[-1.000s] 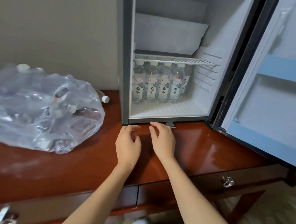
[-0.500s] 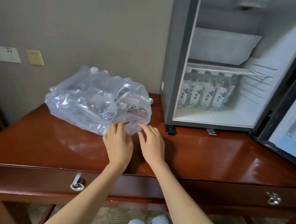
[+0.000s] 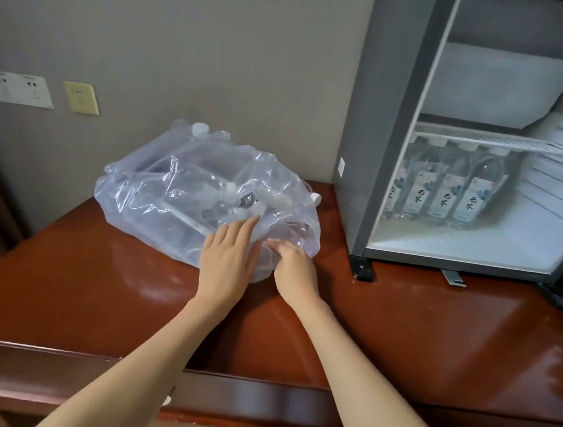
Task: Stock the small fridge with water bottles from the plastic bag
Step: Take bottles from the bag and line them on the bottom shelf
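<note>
Red-brown glossy wood made up the desk [image 3: 399,328] that carried both the crumpled clear plastic bag [image 3: 171,199] and the small grey fridge [image 3: 361,117]. The bag lay just left of the fridge, close to the wall. The fridge stood open, and a row of upright clear water bottles with pale labels [image 3: 447,195] filled the back left of its floor, under the white wire shelf [image 3: 503,142]. Four showed in front, and whether more stood behind them was hard to tell. The white floor in front of that row and to its right lay bare.

The bag bulged with more bottles lying on their sides, too jumbled under the film to count. One white bottle cap [image 3: 316,198] poked out at the end nearest the fridge.

The left hand [image 3: 227,259] lay flat on the near side of the bag, fingers straight and together, pressing the film and gripping nothing. The right hand [image 3: 293,269] sat just beside it at the bag's near edge, fingers curled, apparently pinching the plastic; no bottle was in either hand.

By my reading the stocking was partly done: one row shelved, a good share left in the bag, and the step in hand was getting the bag open to reach the next bottle
</note>
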### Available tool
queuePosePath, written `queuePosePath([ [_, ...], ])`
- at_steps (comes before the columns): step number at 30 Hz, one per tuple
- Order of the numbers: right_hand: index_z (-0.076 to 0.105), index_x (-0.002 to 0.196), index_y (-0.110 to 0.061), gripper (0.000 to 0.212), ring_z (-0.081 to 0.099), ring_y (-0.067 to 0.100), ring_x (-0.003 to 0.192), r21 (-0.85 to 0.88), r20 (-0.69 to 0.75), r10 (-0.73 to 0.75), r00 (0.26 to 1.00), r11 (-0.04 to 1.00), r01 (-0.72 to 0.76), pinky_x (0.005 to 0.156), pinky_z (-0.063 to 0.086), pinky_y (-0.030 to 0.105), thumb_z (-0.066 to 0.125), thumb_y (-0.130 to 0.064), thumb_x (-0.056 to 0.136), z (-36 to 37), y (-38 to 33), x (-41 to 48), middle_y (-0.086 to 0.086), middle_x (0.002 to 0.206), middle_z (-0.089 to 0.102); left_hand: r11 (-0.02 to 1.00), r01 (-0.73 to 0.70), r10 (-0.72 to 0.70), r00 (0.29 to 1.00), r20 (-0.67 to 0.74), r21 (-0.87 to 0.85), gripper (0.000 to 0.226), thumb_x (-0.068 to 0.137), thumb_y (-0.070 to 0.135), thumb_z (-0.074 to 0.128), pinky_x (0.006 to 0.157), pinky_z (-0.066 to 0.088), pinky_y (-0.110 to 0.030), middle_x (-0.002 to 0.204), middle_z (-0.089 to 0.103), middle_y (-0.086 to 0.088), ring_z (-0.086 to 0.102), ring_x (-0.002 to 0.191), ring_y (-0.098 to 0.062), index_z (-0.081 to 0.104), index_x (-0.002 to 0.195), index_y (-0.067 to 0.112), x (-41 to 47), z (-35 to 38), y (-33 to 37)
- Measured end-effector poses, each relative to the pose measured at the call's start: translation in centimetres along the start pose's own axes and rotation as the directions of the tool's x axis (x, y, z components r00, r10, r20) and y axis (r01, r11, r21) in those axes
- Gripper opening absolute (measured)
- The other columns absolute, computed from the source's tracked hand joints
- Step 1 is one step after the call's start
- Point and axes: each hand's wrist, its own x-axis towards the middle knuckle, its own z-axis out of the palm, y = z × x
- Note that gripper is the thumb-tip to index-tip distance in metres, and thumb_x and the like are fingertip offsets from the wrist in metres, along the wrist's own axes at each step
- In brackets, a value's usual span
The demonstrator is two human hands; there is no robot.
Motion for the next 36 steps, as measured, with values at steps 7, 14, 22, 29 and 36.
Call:
queuePosePath([
  [7, 0.044, 0.142, -0.015, 0.044, 0.035, 0.013, 0.139, 0.098, 0.116, -0.028, 0.993, 0.995, 0.017, 0.112, 0.029, 0.023, 0.039, -0.004, 0.100, 1.4, 1.5, 4.7, -0.002, 0.151, 0.040, 0.975, 0.118, -0.140, 0.984, 0.109, 0.189, 0.034, 0.085, 0.020, 0.052, 0.100, 0.018, -0.038, 0.139, 0.054, -0.004, 0.047, 0.132, -0.021, 0.066, 0.116, 0.017, 1.9, 2.4, -0.3],
  [14, 0.059, 0.099, -0.011, 0.026, 0.052, 0.023, 0.116, -0.247, -0.004, -0.168, 0.986, 0.956, 0.161, 0.093, 0.041, 0.029, 0.049, 0.007, 0.083, -0.1, 2.8, 8.9, 0.004, 0.119, 0.059, 0.965, 0.147, -0.161, 0.986, 0.051, 0.216, 0.023, 0.075, 0.016, 0.058, 0.072, 0.025, -0.033, 0.055, 0.062, -0.001, 0.056, 0.059, -0.024, 0.061, 0.052, 0.013, 3.5, 2.8, -0.9],
  [22, 0.039, 0.144, -0.017, 0.042, 0.039, 0.021, 0.135, -0.366, 0.203, -0.152, 0.967, 0.904, 0.219, 0.109, 0.025, 0.044, 0.034, -0.023, 0.103, 0.6, 1.3, 11.2, -0.001, 0.151, 0.037, 0.984, 0.153, -0.147, 0.987, -0.071, 0.090, 0.033, 0.081, 0.014, 0.057, 0.087, 0.031, -0.034, 0.129, 0.062, 0.001, 0.060, 0.111, -0.019, 0.068, 0.112, 0.021, 3.3, 3.0, -0.9],
  [29, 0.063, 0.114, -0.020, 0.032, 0.059, 0.031, 0.102, -0.421, 0.139, 0.053, 0.989, 0.907, 0.010, 0.080, 0.045, 0.039, 0.036, -0.027, 0.099, -0.2, -2.4, 13.1, 0.008, 0.110, 0.064, 0.986, 0.164, -0.155, 0.963, -0.219, 0.023, 0.052, 0.076, 0.000, 0.059, 0.092, 0.034, -0.038, 0.126, 0.061, 0.008, 0.053, 0.117, -0.014, 0.064, 0.120, 0.025, 3.4, 3.2, -0.8],
  [36, 0.041, 0.141, -0.003, 0.048, 0.036, 0.034, 0.137, -0.358, 0.385, 0.200, 0.901, 0.932, -0.054, 0.114, 0.028, 0.041, 0.052, -0.016, 0.095, 0.2, -2.0, 13.4, 0.018, 0.147, 0.041, 0.994, -0.001, 0.014, 0.993, -0.114, 0.112, 0.062, 0.080, -0.004, 0.037, 0.116, 0.005, -0.045, 0.137, 0.055, 0.008, 0.041, 0.137, -0.016, 0.055, 0.134, 0.020, 3.5, 3.3, -1.2],
])
